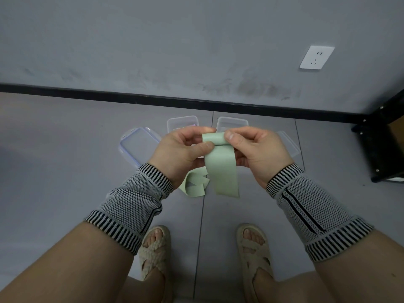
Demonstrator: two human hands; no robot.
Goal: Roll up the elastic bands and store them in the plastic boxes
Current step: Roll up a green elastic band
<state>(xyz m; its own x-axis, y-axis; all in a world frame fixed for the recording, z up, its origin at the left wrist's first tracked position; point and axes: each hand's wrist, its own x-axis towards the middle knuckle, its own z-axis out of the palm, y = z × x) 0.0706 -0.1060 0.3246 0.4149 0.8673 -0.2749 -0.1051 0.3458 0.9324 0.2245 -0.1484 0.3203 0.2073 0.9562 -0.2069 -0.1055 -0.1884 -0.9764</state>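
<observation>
The left hand (181,149) and right hand (253,149) are both pinching the curled top end of a pale green elastic band (220,167), fingers closed on it, above the floor (65,171). Its tail is hanging down. Another green band (194,185) is lying on the floor below, near 2 clear plastic boxes (182,123) and 2 lids (140,147) by the wall.

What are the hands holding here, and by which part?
Both the left hand and right hand pinch the green elastic band at its curled top end; the rest hangs free.
</observation>
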